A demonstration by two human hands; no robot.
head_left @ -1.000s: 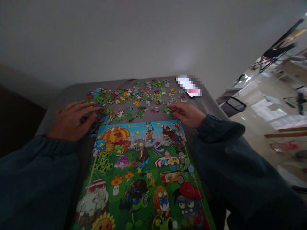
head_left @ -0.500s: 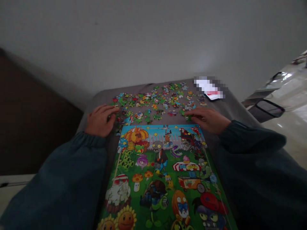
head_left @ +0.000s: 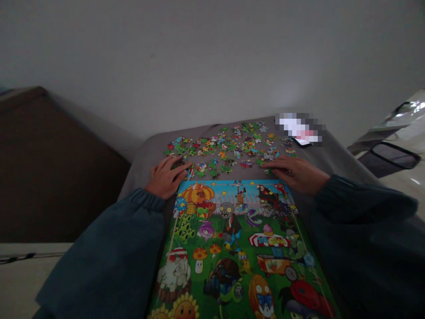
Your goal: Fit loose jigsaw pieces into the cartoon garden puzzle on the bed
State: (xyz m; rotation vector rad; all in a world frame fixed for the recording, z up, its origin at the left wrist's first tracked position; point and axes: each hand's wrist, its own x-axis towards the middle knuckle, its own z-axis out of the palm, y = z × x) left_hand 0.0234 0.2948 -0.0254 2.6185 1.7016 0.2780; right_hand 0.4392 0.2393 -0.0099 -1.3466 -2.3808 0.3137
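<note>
Several small colourful puzzle pieces (head_left: 229, 148) lie scattered across the far part of a grey table (head_left: 146, 153). A large cartoon picture sheet (head_left: 239, 248) with plants and zombies lies flat in front of them, reaching toward me. My left hand (head_left: 166, 177) rests palm down at the sheet's far left corner, fingertips on the nearest pieces. My right hand (head_left: 295, 173) lies flat at the far right corner, fingers stretched among the pieces. Whether either hand pinches a piece is too dark to tell. Both arms wear dark teal sleeves.
A phone (head_left: 300, 133), blurred out, lies at the table's far right corner. A plain pale wall stands behind the table. A dark brown panel (head_left: 53, 168) sits to the left. Shiny floor and a dark frame (head_left: 392, 155) show at the right.
The view has swung to the left and down a little. My left hand has slid right toward the sheet's corner. My right hand stays among the pieces.
</note>
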